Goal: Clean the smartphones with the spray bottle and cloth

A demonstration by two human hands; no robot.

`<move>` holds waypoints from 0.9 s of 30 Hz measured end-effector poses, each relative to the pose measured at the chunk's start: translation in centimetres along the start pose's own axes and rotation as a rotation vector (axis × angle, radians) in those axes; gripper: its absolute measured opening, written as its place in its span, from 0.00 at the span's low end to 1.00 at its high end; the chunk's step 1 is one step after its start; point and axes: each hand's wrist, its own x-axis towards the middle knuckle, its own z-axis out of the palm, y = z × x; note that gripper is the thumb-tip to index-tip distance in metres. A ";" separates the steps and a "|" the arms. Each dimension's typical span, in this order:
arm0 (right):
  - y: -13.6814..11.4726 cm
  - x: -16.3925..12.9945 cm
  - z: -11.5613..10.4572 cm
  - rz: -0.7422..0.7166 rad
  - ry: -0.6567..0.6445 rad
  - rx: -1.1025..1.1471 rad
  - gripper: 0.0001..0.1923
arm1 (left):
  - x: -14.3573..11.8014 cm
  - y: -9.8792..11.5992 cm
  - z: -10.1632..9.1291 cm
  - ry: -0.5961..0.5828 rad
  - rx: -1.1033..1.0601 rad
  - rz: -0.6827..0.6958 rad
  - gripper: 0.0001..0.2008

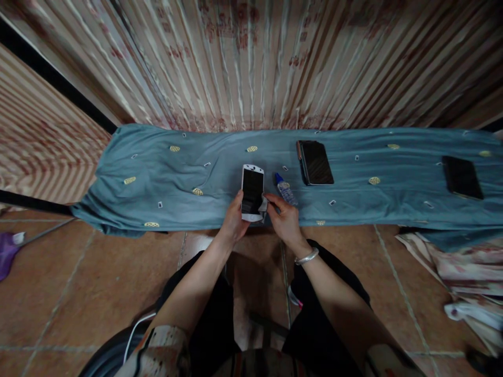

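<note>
A white smartphone [252,187] with a dark screen is held upright over the near part of the cloth-covered bench. My left hand [234,219] grips it by its lower left edge. At its lower right corner, my right hand [283,217] pinches a small grey cloth [263,206] against the phone. Just beyond my right hand lies a clear bottle with a blue cap [286,189], tilted on the bench cover. Part of the cloth is hidden by my right fingers.
A dark tablet in a case [316,163] lies right of the bottle, and another dark flat device [462,177] sits farther right. The blue patterned cover [220,157] spreads over the bench. Striped curtains [251,68] hang behind it. A purple object [7,254] is on the floor at left.
</note>
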 end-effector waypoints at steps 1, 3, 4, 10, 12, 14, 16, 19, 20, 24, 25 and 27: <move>0.1 0.1 0.0 0.008 0.004 -0.005 0.14 | 0.0 -0.1 -0.1 -0.008 0.001 0.006 0.15; 0.2 0.4 0.0 0.018 0.013 -0.006 0.15 | 0.0 -0.3 -0.1 -0.014 0.003 -0.001 0.15; 0.2 0.6 -0.1 0.021 0.017 -0.006 0.15 | -0.1 -0.4 -0.1 -0.013 0.005 -0.010 0.15; 0.6 1.6 -0.4 0.032 0.036 -0.019 0.16 | -0.6 -0.4 0.3 -0.028 0.010 -0.041 0.13; 0.8 2.0 -0.5 0.034 0.045 -0.023 0.17 | -0.9 -0.3 0.5 -0.021 0.011 -0.081 0.15; 1.1 2.3 -0.7 0.027 0.054 -0.034 0.17 | -1.2 -0.2 0.7 -0.010 0.019 -0.114 0.17; 1.3 2.7 -0.9 0.016 0.072 -0.044 0.17 | -1.4 -0.3 0.8 -0.006 0.029 -0.123 0.17; 1.4 3.2 -1.3 -0.008 0.105 -0.071 0.18 | -1.5 -0.7 0.7 -0.030 0.039 -0.100 0.14; 1.4 3.3 -1.5 -0.019 0.112 -0.086 0.18 | -1.5 -0.8 0.6 -0.048 0.043 -0.096 0.13; 1.3 3.6 -1.8 -0.061 0.123 -0.143 0.18 | -1.5 -1.3 0.2 -0.107 0.056 -0.111 0.13; 1.3 3.7 -1.9 -0.071 0.122 -0.154 0.18 | -1.5 -1.4 0.2 -0.113 0.057 -0.115 0.13; 1.3 3.7 -1.9 -0.090 0.124 -0.173 0.18 | -1.6 -1.4 0.1 -0.123 0.060 -0.127 0.15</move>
